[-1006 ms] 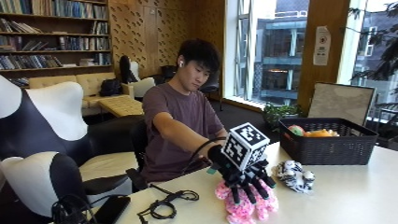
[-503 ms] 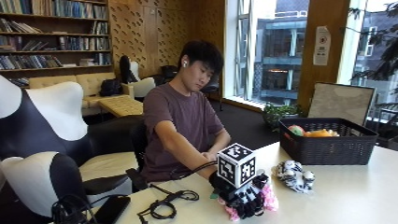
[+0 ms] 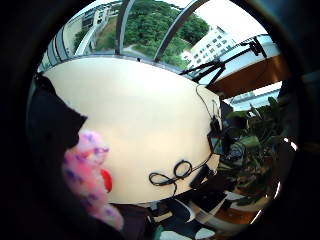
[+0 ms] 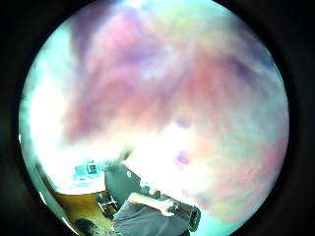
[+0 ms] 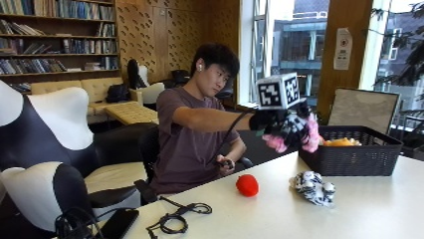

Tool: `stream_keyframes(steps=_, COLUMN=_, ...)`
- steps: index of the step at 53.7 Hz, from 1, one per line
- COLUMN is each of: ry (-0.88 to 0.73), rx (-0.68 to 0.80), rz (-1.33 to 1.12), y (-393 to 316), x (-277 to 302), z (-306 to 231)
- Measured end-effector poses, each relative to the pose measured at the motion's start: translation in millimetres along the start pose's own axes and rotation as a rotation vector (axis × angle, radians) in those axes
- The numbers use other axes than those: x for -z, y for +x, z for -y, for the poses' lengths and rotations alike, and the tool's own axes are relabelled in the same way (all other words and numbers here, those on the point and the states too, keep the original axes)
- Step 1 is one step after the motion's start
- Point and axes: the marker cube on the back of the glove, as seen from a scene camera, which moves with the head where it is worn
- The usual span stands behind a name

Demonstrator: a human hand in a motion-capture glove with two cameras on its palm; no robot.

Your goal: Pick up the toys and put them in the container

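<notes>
In the outside view my gloved right hand (image 5: 279, 121) is raised in the air and grips a pink plush toy (image 5: 309, 135) with purple spots, just left of the black basket's (image 5: 351, 159) near rim. The toy fills the thumb side palm view (image 4: 172, 98) and shows beside the glove in the little finger side view (image 3: 87, 175). Orange toys (image 5: 341, 142) lie inside the basket. On the table a red round toy (image 5: 247, 185) sits in front of the person, and a black-and-white plush toy (image 5: 313, 187) lies in front of the basket.
A coiled black cable (image 5: 177, 217) and a dark phone (image 5: 119, 223) lie at the table's near left end; the cable also shows below the palm (image 3: 175, 172). The person's bare hand (image 5: 227, 163) stays at the table's edge. Black-and-white chairs (image 5: 40, 149) stand at the left.
My right hand was down on the table over the pink toy; it has since lifted the toy and carried it up and right toward the basket. The red toy now shows on the table.
</notes>
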Motion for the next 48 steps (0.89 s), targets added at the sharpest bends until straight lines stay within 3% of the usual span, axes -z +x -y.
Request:
stream_keyframes(steps=10, ry=0.089, rx=0.152, rz=-0.043, y=-116.2, x=75.2, z=19.6)
stream_keyframes(steps=15, ry=0.098, rx=0.328, rz=-0.058, y=-181.4, x=88.0, z=23.5)
stream_keyframes(steps=19, ry=0.105, rx=0.333, rz=-0.077, y=-229.7, x=85.7, z=31.8)
stream_keyframes(steps=28, ry=0.066, rx=0.227, rz=-0.12, y=-364.1, x=48.4, z=47.3)
stream_keyframes(steps=33, ry=0.043, rx=0.297, rz=-0.09, y=-435.3, x=19.9, z=42.4)
stream_keyframes(steps=37, ry=0.009, rx=0.546, rz=0.002, y=-485.7, x=-5.5, z=28.6)
stream_keyframes(steps=39, ry=-0.032, rx=0.572, rz=0.004, y=-506.0, x=-20.4, z=24.7)
stream_keyframes(steps=43, ry=-0.197, rx=0.446, rz=-0.111, y=-531.8, x=-56.2, z=23.4)
stream_keyframes(steps=46, ry=-0.325, rx=0.533, rz=-0.164, y=-544.3, x=-76.2, z=15.7)
stream_keyframes(steps=48, ry=-0.36, rx=0.457, rz=-0.202, y=-559.2, x=-90.3, z=13.9)
